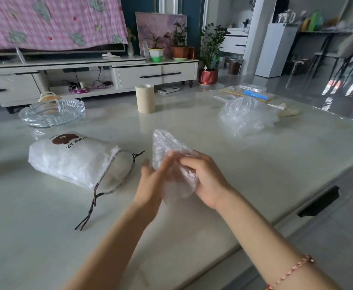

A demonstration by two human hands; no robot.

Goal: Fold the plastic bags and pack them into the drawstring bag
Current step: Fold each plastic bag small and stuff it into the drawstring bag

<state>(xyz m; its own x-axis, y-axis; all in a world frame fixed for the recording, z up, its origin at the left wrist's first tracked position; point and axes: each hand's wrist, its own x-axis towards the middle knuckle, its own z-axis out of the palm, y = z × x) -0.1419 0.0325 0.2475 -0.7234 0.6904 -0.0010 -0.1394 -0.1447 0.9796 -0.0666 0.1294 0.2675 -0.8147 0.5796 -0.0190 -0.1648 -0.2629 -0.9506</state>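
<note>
A clear plastic bag (167,147), partly folded into a narrow shape, stands up between my two hands above the table. My left hand (150,181) holds its lower left side with fingers wrapped toward it. My right hand (205,178) grips its right side, fingers curled over the film. To the left lies the white drawstring bag (71,158) with a brown bear print, its mouth open toward my hands and its dark cord (92,206) trailing forward. A loose heap of clear plastic bags (244,116) sits at the far right.
A glass dish (52,113) stands at the far left of the pale table (255,164). A beige cylinder (145,98) stands in the middle back. Papers and a blue item (255,94) lie at the far right corner. The table's right edge runs diagonally.
</note>
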